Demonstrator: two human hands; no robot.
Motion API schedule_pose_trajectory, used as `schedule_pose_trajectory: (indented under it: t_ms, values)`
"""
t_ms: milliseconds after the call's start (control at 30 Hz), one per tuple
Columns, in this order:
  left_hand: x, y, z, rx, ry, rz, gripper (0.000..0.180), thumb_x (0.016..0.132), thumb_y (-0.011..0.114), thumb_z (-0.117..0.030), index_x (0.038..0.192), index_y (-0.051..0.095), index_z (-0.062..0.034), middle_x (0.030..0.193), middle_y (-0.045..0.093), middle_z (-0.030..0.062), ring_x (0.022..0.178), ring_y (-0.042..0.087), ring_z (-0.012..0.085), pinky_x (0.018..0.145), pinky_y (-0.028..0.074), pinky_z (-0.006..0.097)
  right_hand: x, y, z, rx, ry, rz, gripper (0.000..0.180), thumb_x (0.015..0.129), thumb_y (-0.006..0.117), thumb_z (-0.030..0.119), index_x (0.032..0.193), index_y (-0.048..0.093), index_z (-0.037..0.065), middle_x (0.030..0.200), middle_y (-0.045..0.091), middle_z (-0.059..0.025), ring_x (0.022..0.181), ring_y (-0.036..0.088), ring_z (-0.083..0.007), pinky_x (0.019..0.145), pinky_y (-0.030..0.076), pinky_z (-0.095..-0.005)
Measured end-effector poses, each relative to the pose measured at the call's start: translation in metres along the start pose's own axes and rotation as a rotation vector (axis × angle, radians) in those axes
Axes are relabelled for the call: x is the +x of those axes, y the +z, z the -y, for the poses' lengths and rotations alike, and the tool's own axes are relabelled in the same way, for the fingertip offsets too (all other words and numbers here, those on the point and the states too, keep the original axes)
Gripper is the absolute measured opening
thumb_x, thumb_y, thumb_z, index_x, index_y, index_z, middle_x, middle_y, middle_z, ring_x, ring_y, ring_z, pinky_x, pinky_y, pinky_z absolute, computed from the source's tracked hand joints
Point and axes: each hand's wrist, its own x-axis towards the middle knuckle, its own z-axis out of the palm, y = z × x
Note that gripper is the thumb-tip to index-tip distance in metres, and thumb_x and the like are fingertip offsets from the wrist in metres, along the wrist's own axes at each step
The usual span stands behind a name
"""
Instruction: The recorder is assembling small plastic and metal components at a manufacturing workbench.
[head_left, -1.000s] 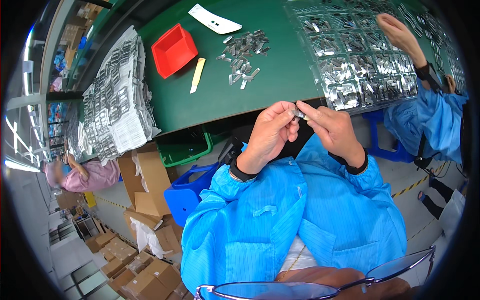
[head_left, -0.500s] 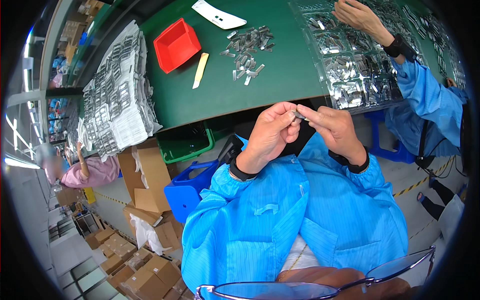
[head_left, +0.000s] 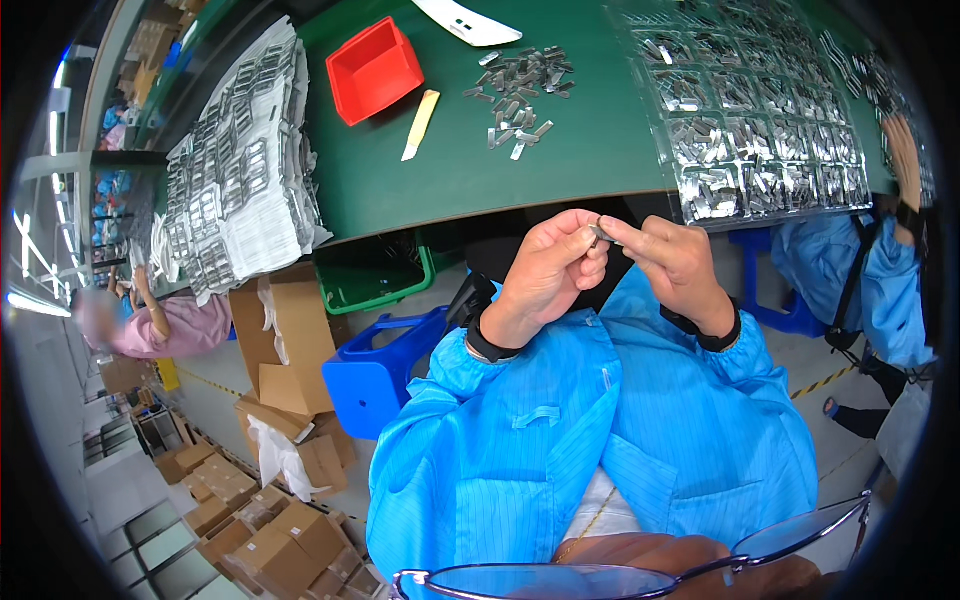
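Observation:
My left hand (head_left: pixel 553 266) and my right hand (head_left: pixel 672 262) meet just below the near edge of the green table (head_left: pixel 590 165). Between their fingertips they pinch one small grey metal piece (head_left: pixel 603 234). Both of my arms are in blue sleeves with dark wristbands. A loose pile of similar small metal pieces (head_left: pixel 522 92) lies on the table beyond my hands. A clear tray of several compartments (head_left: pixel 762 140) filled with such pieces sits to the right of the pile.
A red bin (head_left: pixel 375 68), a cream flat tool (head_left: pixel 421 110) and a white flat object (head_left: pixel 468 20) lie on the table. Stacked trays on white paper (head_left: pixel 235 180) sit left. A co-worker's hand (head_left: pixel 905 150) is at far right. Blue stool (head_left: pixel 378 372), green crate (head_left: pixel 378 280), cardboard boxes (head_left: pixel 280 340) below.
The co-worker's hand has drawn away from over the tray to the far right edge. My hands stay together on the small piece, nearly unmoved.

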Motion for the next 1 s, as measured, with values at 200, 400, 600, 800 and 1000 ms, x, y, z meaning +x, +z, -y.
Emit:
schedule_pose_trajectory:
  t_ms: [200,400,600,800,1000]
  values:
    - [-0.025,-0.005,-0.021,0.043,0.049,0.028,0.013,0.094,0.051,-0.015,0.093,0.051,-0.0018,0.075,0.045,0.0031,0.059,0.039,0.0073,0.048,0.034,0.019,0.015,-0.033,-0.020,-0.015,0.142,-0.241,0.037,0.085,0.050,-0.004,0.121,0.058,0.001,0.108,0.066,-0.0159,0.084,0.066,-0.0197,0.074,0.049,-0.0273]
    - [-0.013,-0.017,-0.022,-0.030,0.041,0.027,0.014,0.095,0.050,-0.016,0.093,0.049,-0.0021,0.075,0.044,0.0028,0.059,0.038,0.0067,0.048,0.034,0.018,0.025,-0.003,0.001,0.177,0.038,-0.136,0.038,0.085,0.054,0.001,0.124,0.056,0.003,0.098,0.066,-0.0126,0.078,0.063,-0.0152,0.070,0.047,-0.0250]
    - [-0.008,-0.015,-0.018,0.004,-0.021,-0.032,0.015,0.094,0.053,-0.018,0.097,0.053,-0.0028,0.074,0.049,0.0017,0.056,0.041,0.0060,0.045,0.034,0.019,0.036,0.033,0.018,0.523,0.391,0.038,0.027,0.079,0.068,0.011,0.103,0.063,0.001,0.072,0.058,-0.0015,0.064,0.049,-0.0049,0.057,0.040,-0.0210]
    - [-0.011,-0.027,-0.025,0.022,-0.091,-0.008,0.013,0.092,0.055,-0.015,0.095,0.054,-0.0028,0.071,0.050,0.0033,0.057,0.044,0.0072,0.043,0.036,0.019,0.044,0.050,0.009,0.657,0.427,-0.065,0.008,0.084,0.062,0.005,0.080,0.059,-0.001,0.068,0.056,-0.0011,0.063,0.049,-0.0044,0.056,0.041,-0.0223]
    - [-0.016,-0.045,-0.042,0.049,0.126,-0.074,0.013,0.087,0.059,-0.012,0.089,0.052,-0.0014,0.075,0.055,0.0091,0.057,0.053,0.0117,0.045,0.046,0.021,0.086,0.075,-0.020,-0.188,0.062,-0.173,0.028,0.077,0.061,0.002,0.104,0.062,0.006,0.101,0.066,-0.0108,0.084,0.065,-0.0280,0.070,0.052,-0.0318]
